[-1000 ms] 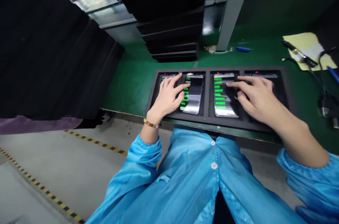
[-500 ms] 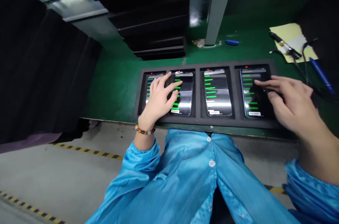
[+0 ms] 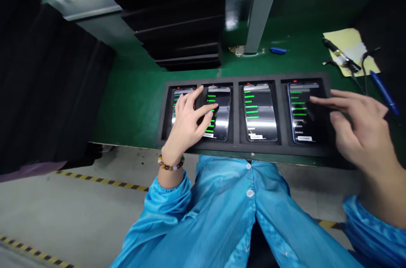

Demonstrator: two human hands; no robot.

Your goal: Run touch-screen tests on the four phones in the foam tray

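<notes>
A black foam tray (image 3: 236,147) lies on the green bench and holds several phones side by side, their screens lit with green lines. My left hand (image 3: 187,122) rests open over the two left phones, fingers spread, one fingertip on the second phone (image 3: 218,112). The leftmost phone (image 3: 177,103) is partly hidden under that hand. My right hand (image 3: 358,126) hovers open at the tray's right end, its forefinger stretched over the rightmost phone (image 3: 300,111). The third phone (image 3: 259,111) lies untouched between the hands.
A stack of black trays (image 3: 187,44) stands behind the foam tray. A grey post (image 3: 261,6) rises from the bench with a blue pen (image 3: 278,50) beside it. At the right lie a yellow paper (image 3: 349,48), cables and a second blue pen (image 3: 383,90).
My right hand has moved from the third phone to the rightmost phone. My left hand stays on the two left phones. The view has shifted slightly.
</notes>
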